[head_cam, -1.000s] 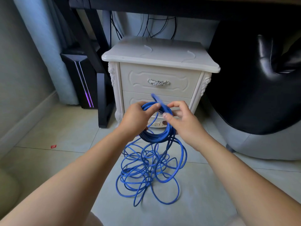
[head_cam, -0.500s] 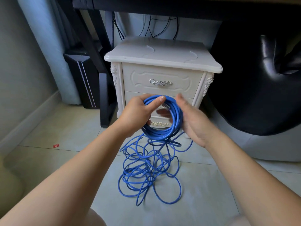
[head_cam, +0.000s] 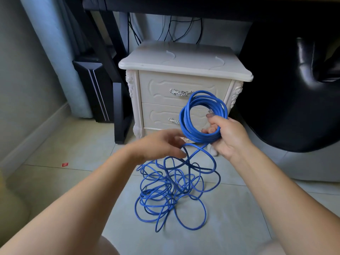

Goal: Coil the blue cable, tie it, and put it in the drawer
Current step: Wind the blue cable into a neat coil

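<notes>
The right hand (head_cam: 228,138) grips the lower right edge of the coil (head_cam: 184,124) already wound from the blue cable (head_cam: 197,150), fingers curled through the ring and thumb pressed on top beside what looks like the clear plug (head_cam: 210,112). The ring stands nearly upright, its opening facing the camera. The left hand (head_cam: 158,146) hangs just to the left of and below the coil, fingers loose and somewhat spread. It is blurred, so whether its fingertips touch the cable cannot be told.

A single strand (head_cam: 195,153) drops from the bottom of the coil, passes right by the left fingertips, and runs down into a tangled heap (head_cam: 165,192) of loops on the floor (head_cam: 230,218). The heap sits directly below and slightly left of both hands. The next wrap therefore seems to depend on the left hand, the nearer one, drawing slack up and rightward to the held ring.

Most of the cable appears unwound, so coiling looks only partly done. Behind the coil stands a white nightstand (head_cam: 184,61), its upper drawer (head_cam: 158,89) and lower drawer (head_cam: 158,113) both closed.
</notes>
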The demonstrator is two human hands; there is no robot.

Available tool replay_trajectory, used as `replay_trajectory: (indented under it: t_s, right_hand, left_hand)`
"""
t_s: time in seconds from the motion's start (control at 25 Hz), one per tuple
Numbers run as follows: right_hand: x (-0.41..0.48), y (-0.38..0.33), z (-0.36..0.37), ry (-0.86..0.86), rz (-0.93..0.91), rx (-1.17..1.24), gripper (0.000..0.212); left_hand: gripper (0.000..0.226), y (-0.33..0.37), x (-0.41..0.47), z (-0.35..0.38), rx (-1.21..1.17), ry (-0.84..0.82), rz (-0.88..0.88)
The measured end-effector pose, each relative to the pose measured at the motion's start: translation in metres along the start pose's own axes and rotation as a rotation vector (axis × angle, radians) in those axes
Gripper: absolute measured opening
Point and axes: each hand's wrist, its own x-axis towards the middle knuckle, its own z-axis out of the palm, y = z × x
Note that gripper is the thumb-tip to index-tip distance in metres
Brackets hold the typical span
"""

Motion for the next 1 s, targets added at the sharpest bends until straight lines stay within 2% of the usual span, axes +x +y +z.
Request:
replay_trajectory:
  t_s: [0.08, 0.16, 0.24, 0.32, 0.4, 0.52, 0.72, 0.84, 0.92, 1.0]
  right_hand:
    - [0.001, -0.001, -0.002, 0.047, 0.006, 0.029, 0.012]
    - [0.002, 0.001, -0.004, 0.099, -0.015, 0.021, 0.015]
    - [0.004, 0.000, -0.009, 0.185, -0.071, -0.020, 0.024]
    - [0.007, -0.001, -0.021, 0.279, -0.132, -0.163, 0.028]
    - [0.011, 0.004, -0.031, 0.316, -0.163, -0.356, 0.020]
    - [0.010, 0.012, -0.031, 0.241, -0.147, -0.531, 0.007]
    - [-0.006, 0.012, -0.017, 0.001, -0.146, -0.627, 0.011]
    - [-0.015, 0.013, -0.013, -0.144, -0.088, -0.631, 0.015]
    - [-0.018, 0.017, -0.012, -0.203, -0.054, -0.635, 0.018]
    - [-0.018, 0.019, -0.010, -0.218, -0.044, -0.629, 0.017]
  left_hand:
    - [0.019, -0.004, 0.008, 0.009, 0.357, 0.202, 0.000]
    - [0.003, -0.003, 0.013, 0.018, 0.501, 0.429, 0.056]
    - [0.005, -0.001, 0.016, 0.024, 0.303, 0.623, 0.086]
    - [0.006, 0.002, 0.016, 0.023, -0.065, 0.696, 0.079]
    - [0.005, 0.004, 0.015, 0.022, -0.317, 0.666, 0.085]
    - [0.025, 0.008, 0.014, 0.026, -0.373, 0.608, 0.114]
    - [0.061, 0.015, 0.019, 0.021, -0.514, 0.536, 0.024]
    - [0.073, 0.017, 0.017, 0.016, -0.603, 0.337, -0.085]
    - [0.060, 0.015, 0.016, 0.018, -0.579, 0.280, -0.121]
    - [0.034, 0.016, 0.016, 0.020, -0.433, 0.368, -0.085]
